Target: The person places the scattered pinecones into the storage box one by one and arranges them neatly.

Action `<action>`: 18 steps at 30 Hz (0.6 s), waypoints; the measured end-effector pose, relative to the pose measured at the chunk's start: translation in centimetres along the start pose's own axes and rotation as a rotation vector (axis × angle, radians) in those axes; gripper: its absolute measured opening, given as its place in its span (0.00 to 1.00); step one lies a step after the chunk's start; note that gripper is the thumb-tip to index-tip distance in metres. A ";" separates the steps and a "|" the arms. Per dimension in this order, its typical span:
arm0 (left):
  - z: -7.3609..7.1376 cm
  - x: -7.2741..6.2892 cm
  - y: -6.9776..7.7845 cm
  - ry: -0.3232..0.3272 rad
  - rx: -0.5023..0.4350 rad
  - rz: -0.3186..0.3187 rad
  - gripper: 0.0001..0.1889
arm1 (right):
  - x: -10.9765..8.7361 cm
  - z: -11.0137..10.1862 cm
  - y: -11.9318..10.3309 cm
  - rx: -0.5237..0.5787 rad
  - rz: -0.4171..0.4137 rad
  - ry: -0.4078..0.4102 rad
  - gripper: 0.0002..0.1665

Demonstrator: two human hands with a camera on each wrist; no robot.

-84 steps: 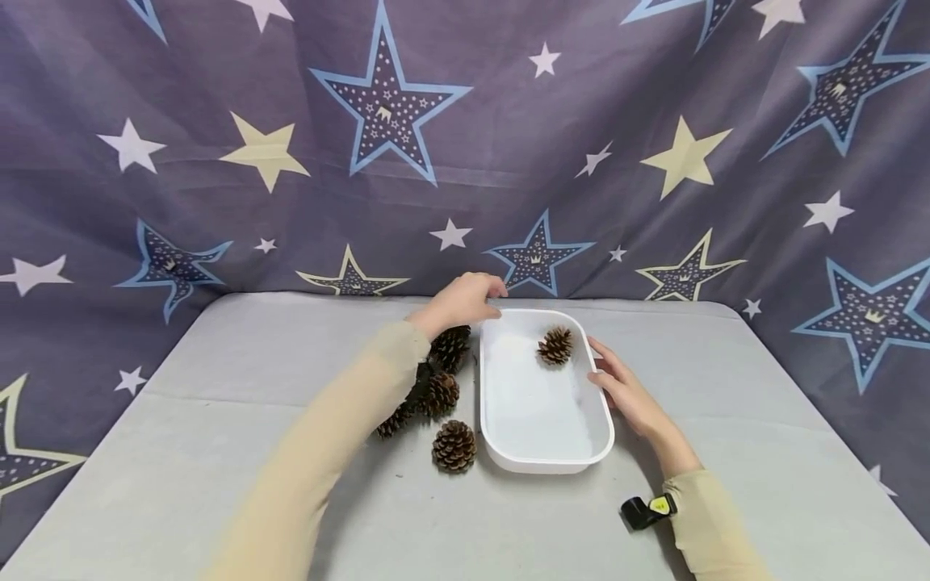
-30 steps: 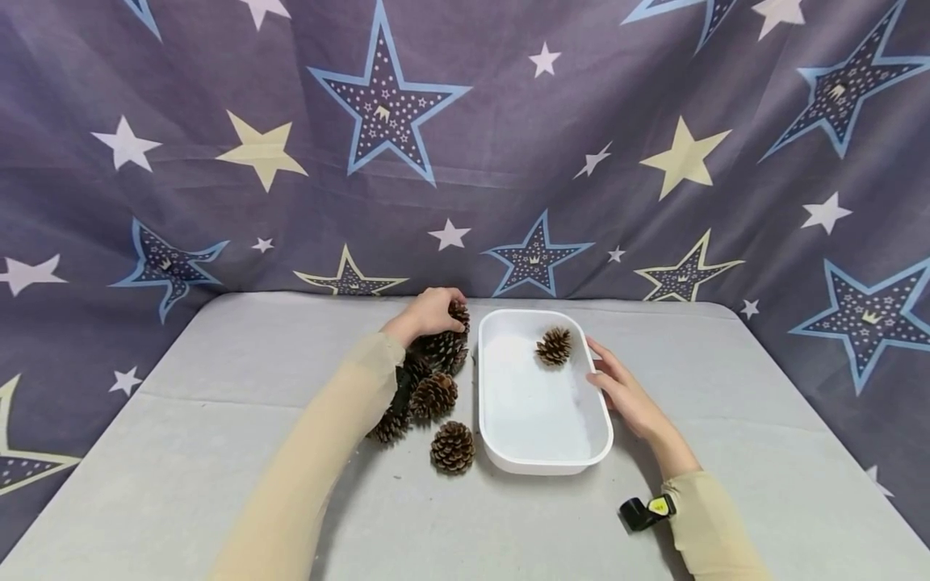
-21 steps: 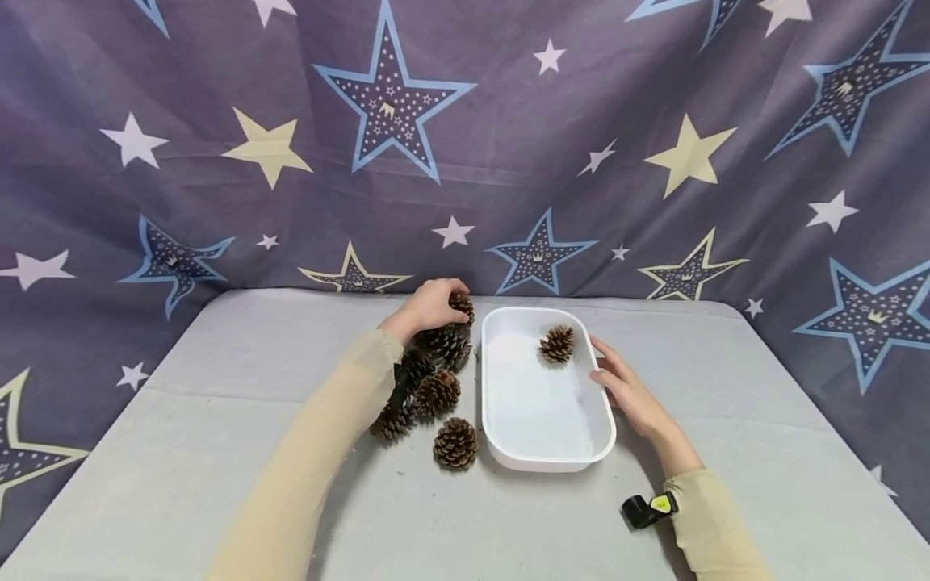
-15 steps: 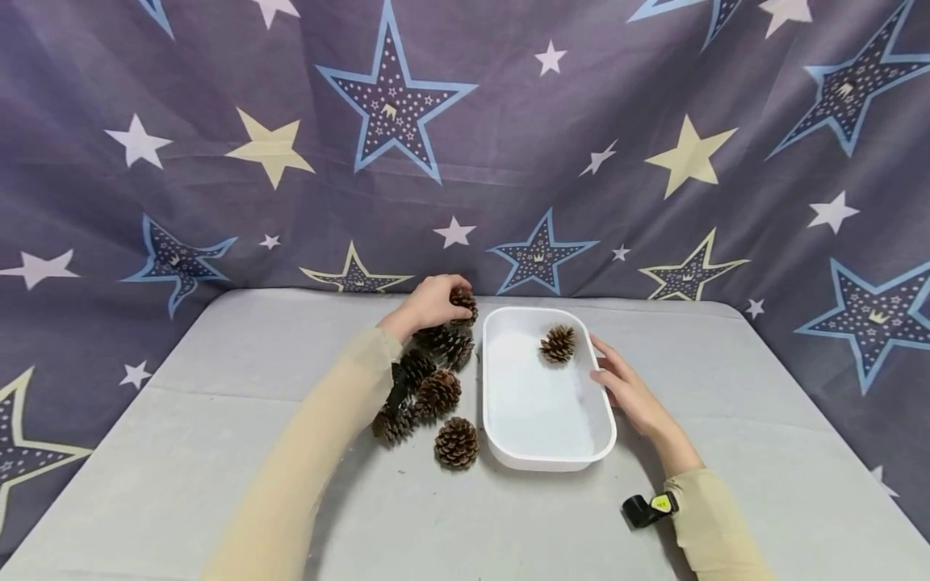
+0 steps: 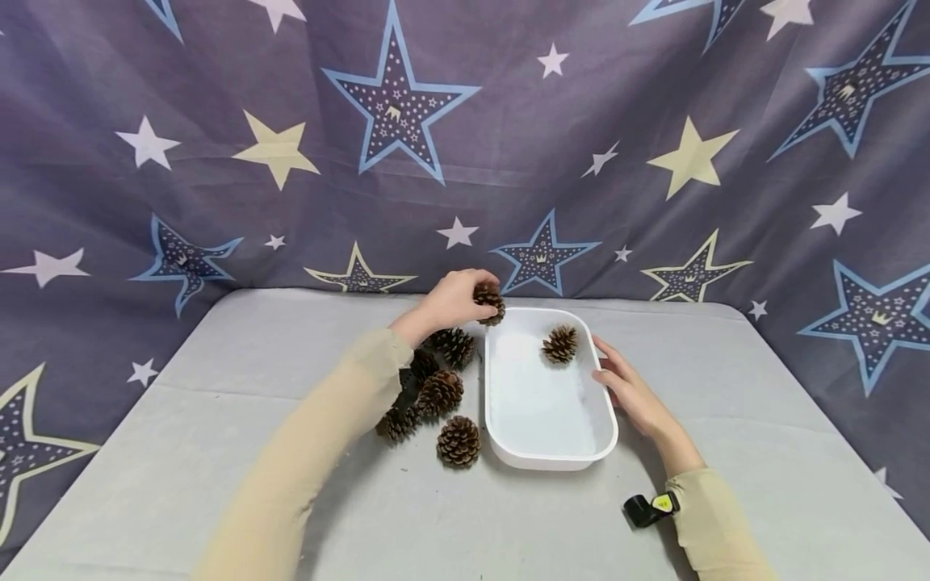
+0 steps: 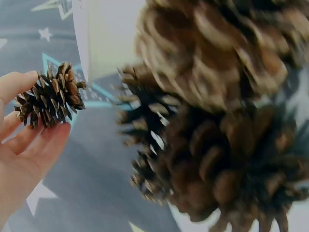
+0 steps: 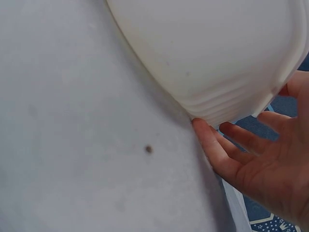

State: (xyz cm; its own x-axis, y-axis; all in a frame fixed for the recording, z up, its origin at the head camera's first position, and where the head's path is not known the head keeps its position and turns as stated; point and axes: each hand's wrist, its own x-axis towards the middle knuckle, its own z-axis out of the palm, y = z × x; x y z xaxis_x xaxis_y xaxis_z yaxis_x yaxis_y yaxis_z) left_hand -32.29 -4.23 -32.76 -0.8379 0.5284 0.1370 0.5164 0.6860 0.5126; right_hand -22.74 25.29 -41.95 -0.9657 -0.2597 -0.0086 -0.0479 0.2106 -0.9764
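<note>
My left hand (image 5: 452, 300) holds a brown pine cone (image 5: 491, 304) between thumb and fingers, at the far left corner of a white plastic box (image 5: 552, 464). In the left wrist view that pine cone (image 6: 50, 94) shows clearly in the fingers. Another pine cone (image 5: 560, 344) lies inside the box near its far right corner. My right hand (image 5: 630, 394) rests against the outside of the box's right wall. Its fingertips touch the outer wall (image 7: 217, 104) in the right wrist view, fingers extended.
Left of the box several pine cones (image 5: 440, 394) lie clustered, partly hidden by the left sleeve. One pine cone (image 5: 458, 442) sits apart, nearer the front. A star-patterned cloth (image 5: 392, 202) hangs behind the grey table (image 5: 581, 532). A black wrist camera (image 5: 647, 510) is by the right sleeve.
My left hand, empty at the box's far left corner at first, went left to the cluster, took a pine cone, lifted it and carried it right to the rim. My right hand stayed put.
</note>
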 end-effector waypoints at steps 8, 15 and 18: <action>1.8 0.5 1.9 -0.034 0.025 0.045 0.25 | 0.1 0.0 0.2 0.000 -0.001 0.005 0.35; 3.7 0.7 1.8 -0.094 0.005 0.032 0.27 | 0.0 0.0 0.2 0.006 -0.003 0.009 0.36; 4.5 0.9 1.7 -0.112 0.027 0.053 0.28 | 0.0 0.0 0.1 0.008 -0.004 0.007 0.36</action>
State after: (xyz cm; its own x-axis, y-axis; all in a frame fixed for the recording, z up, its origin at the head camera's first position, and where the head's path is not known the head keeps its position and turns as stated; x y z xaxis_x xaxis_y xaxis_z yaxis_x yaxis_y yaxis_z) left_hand -31.38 -0.29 -35.55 -0.7851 0.6158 0.0665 0.5650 0.6680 0.4842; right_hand -22.72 25.28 -42.05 -0.9672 -0.2538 -0.0028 -0.0502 0.2022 -0.9781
